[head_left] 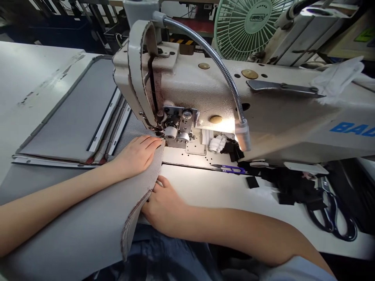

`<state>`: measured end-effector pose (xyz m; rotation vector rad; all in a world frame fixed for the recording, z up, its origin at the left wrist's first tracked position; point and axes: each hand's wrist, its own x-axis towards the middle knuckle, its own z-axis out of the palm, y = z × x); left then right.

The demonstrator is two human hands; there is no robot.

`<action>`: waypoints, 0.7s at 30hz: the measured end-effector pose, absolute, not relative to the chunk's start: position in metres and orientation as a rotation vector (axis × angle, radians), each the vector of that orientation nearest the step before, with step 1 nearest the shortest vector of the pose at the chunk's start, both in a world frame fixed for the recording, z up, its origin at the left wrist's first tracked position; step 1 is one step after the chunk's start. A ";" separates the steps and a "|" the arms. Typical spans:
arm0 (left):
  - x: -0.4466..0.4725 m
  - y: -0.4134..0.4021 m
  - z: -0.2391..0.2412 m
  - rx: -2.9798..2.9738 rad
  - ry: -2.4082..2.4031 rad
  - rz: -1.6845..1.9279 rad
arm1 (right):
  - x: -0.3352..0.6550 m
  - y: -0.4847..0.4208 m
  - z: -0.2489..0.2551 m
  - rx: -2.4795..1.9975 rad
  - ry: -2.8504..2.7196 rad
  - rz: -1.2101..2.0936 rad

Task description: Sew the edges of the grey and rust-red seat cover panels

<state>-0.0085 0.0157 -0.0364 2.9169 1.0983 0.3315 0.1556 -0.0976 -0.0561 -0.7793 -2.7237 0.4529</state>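
A large grey fabric panel (88, 210) runs from the table's left side to the sewing machine (193, 89), its raw edge hanging toward my lap. My left hand (136, 156) lies flat on the panel, fingers stretched out and their tips just beside the presser foot area (171, 132). The needle itself is hidden by the machine head. Lower down, my right hand (165, 205) grips the panel's edge, with the thumb showing on the near side and the other fingers partly hidden behind the cloth.
Finished-looking grey panels with white strips (70, 113) lie on the left of the table (17, 78). Purple thread snips (231, 169), black fabric scraps (290, 187) and scissors (334, 214) lie to the right. A lamp (242, 134) lights the machine bed; a green fan (249, 23) stands behind.
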 end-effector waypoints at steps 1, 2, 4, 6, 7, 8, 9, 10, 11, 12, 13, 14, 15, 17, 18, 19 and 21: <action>-0.008 0.016 -0.036 2.900 1.097 0.333 | 0.156 -0.098 -0.056 -0.781 -2.735 0.448; -0.008 0.017 -0.037 2.887 1.092 0.339 | 0.156 -0.099 -0.056 -0.779 -2.742 0.443; -0.008 0.018 -0.037 2.871 1.089 0.349 | 0.156 -0.099 -0.057 -0.770 -2.745 0.434; -0.007 0.021 -0.037 2.872 1.101 0.359 | 0.156 -0.097 -0.057 -0.778 -2.742 0.420; -0.007 0.022 -0.038 2.876 1.107 0.368 | 0.157 -0.096 -0.058 -0.789 -2.737 0.409; -0.007 0.024 -0.038 2.881 1.107 0.381 | 0.157 -0.094 -0.058 -0.798 -2.726 0.400; -0.007 0.025 -0.039 2.885 1.105 0.394 | 0.158 -0.093 -0.059 -0.807 -2.713 0.389; -0.008 0.027 -0.039 2.888 1.099 0.415 | 0.158 -0.091 -0.059 -0.811 -2.698 0.381; -0.008 0.027 -0.040 2.890 1.089 0.433 | 0.159 -0.090 -0.059 -0.813 -2.686 0.377; -0.008 0.028 -0.041 2.891 1.082 0.453 | 0.159 -0.089 -0.058 -0.813 -2.680 0.377; -0.009 0.028 -0.042 2.891 1.086 0.475 | 0.160 -0.088 -0.058 -0.815 -2.679 0.379; -0.010 0.028 -0.043 2.887 1.097 0.502 | 0.160 -0.087 -0.057 -0.817 -2.681 0.380; -0.011 0.027 -0.044 2.878 1.105 0.532 | 0.161 -0.087 -0.056 -0.818 -2.686 0.379; -0.013 0.026 -0.045 2.853 1.076 0.566 | 0.162 -0.087 -0.053 -0.808 -2.703 0.363; -0.015 0.025 -0.045 2.841 1.042 0.568 | 0.162 -0.087 -0.051 -0.800 -2.718 0.348; -0.017 0.024 -0.044 2.839 1.002 0.551 | 0.163 -0.088 -0.048 -0.794 -2.737 0.328; -0.022 0.022 -0.041 2.882 0.972 0.463 | 0.163 -0.091 -0.043 -0.801 -2.783 0.283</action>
